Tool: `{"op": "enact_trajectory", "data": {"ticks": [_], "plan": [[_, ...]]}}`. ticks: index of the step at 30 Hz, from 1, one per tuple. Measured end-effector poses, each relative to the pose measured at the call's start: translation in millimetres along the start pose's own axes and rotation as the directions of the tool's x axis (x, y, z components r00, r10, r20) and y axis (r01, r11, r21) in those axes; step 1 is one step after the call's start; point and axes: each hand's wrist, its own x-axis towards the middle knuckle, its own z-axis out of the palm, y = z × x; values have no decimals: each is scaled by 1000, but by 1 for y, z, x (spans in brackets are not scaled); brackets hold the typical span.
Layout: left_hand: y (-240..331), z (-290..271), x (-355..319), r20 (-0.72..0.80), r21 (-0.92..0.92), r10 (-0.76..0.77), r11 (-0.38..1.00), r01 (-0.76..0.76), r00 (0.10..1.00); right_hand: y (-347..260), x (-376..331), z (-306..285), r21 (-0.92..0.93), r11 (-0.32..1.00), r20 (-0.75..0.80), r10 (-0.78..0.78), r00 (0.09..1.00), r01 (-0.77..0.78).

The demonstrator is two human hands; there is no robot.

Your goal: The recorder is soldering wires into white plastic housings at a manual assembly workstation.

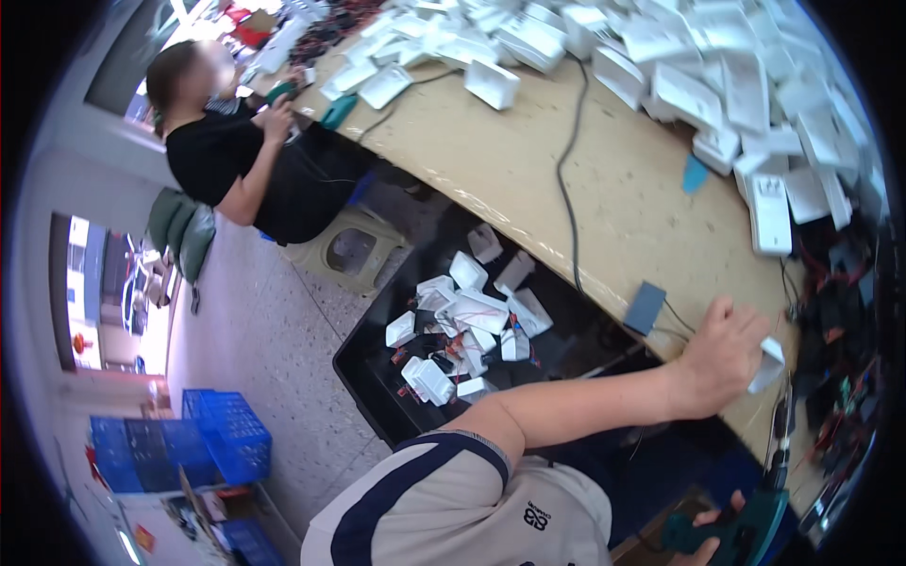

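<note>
My left hand is closed around a small white plastic housing at the table's near right edge. Part of that housing is hidden behind the fingers. My right hand, low at the right, grips a green electric screwdriver. Its long bit points up and ends just below the housing, and I cannot tell whether they touch. Beside my left hand lies a dark grey rectangular block with a thin cable.
White plastic housings are heaped across the table. Dark wired parts pile up at the right. A black bin below holds more housings. Across the left corner, another person works near a beige stool. Blue crates stand behind.
</note>
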Motion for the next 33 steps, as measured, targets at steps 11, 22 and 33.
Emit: {"op": "enact_trajectory", "data": {"ticks": [11,22,33], "plan": [[-4,-21,2,58,-43,83,996,-81,995,-4,13,10,287,957,-230,104,968,-34],[-16,-38,-6,403,-73,-40,995,75,914,-76,42,23,543,833,-227,20,974,109],[-43,-137,8,6,-449,-265,861,239,964,-12,32,11,136,962,-510,-136,849,236]]}}
